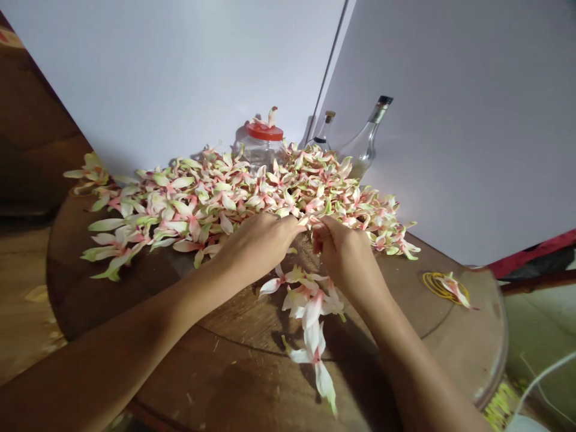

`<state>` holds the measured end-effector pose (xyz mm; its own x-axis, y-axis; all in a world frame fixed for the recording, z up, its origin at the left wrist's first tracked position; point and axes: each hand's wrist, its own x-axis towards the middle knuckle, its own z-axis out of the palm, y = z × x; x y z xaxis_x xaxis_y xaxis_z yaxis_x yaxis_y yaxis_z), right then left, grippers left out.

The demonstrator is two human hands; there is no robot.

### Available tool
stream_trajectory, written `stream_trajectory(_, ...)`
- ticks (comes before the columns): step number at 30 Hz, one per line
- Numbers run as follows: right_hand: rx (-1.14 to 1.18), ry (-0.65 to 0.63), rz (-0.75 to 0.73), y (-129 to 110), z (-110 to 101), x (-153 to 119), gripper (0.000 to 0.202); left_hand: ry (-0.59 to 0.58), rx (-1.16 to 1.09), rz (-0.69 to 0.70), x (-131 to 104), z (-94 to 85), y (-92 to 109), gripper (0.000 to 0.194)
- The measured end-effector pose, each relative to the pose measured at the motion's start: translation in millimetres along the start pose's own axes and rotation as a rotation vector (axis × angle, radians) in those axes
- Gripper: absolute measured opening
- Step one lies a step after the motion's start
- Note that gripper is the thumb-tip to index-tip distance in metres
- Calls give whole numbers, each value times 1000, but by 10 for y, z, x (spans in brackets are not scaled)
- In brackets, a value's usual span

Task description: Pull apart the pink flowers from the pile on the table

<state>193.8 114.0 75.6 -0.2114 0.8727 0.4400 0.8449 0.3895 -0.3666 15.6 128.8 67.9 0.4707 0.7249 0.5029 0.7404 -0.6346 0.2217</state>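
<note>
Both hands meet over the near edge of a large pile of pale pink and cream flowers [189, 204]. My left hand [265, 240] is closed, fingertips pinched on a small flower [309, 221]. Closed as well, my right hand [348, 249] pinches at the same flower from the other side; much of it is hidden by the fingers. Below the hands, a short cluster of several flowers [312, 306] lies on the round wooden table [243, 384], trailing toward me. Whether this cluster is joined to the pinched flower I cannot tell.
A clear jar with a red lid [264, 132] stands behind the pile, a flower on top. Two glass bottles, one tall [366, 141] and one short [321, 135], stand by the wall. Yellow rubber bands [434, 285] lie at right under a single flower [454, 288].
</note>
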Motion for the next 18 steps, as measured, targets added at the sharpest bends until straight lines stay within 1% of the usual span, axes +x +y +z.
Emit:
stream_trajectory(2, -5, -50, -17, 27, 17, 10, 25, -45, 71, -12, 3, 3, 3, 31)
stream_trajectory(3, -22, -48, -36, 39, 25, 13, 22, -60, 115, -13, 4, 6, 2, 28)
stream_trajectory(4, -44, -20, -63, 46, 29, 15, 22, -67, 155, -11, 3, 10, 0, 26)
stream_trajectory(7, -90, 142, -134, 32, 16, 6, 33, -55, 245, -10, -5, 22, -8, 25)
stream_trajectory(9, -94, 197, -131, -5, -9, -11, 36, -67, 280, -1, -14, 22, 0, 25)
stream_trajectory(13, -91, 159, -81, -69, -56, -37, 37, -123, 343, 27, -27, -16, 64, 21)
stream_trajectory(16, -128, 112, -56, -56, -67, -27, 32, -85, 363, 21, -30, -64, 120, 22)
stream_trajectory(18, -149, 49, -44, -28, -64, -10, 31, -52, 350, 31, -29, -89, 138, 21)
